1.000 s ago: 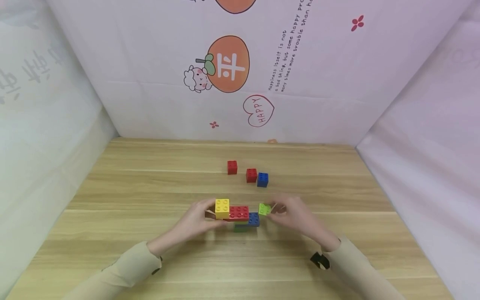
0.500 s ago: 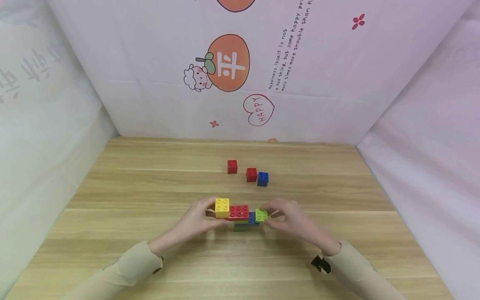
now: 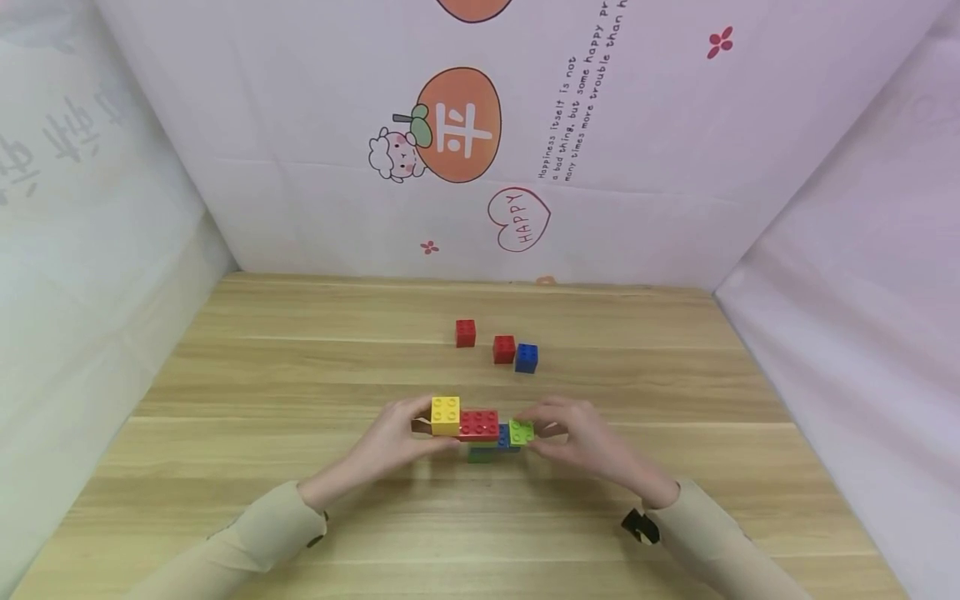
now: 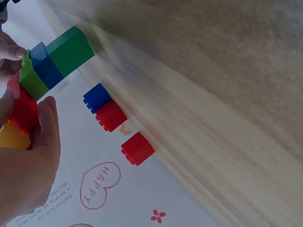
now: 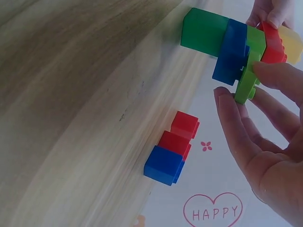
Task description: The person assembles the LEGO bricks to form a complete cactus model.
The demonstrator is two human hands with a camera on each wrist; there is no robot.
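White cloth walls stand around the wood desk; words on the far one get cut off up top. Near the middle of the desk, I see the left grip clamped on the long red brick, under the yellow brick. Below come an inner lime brick, mostly hidden from above, a flat blue brick and a green brick. The right grip pinches a small lime brick at the blue one's right end; I can't tell if it's pushed down. Farther back sit two loose red bricks and a loose blue brick.
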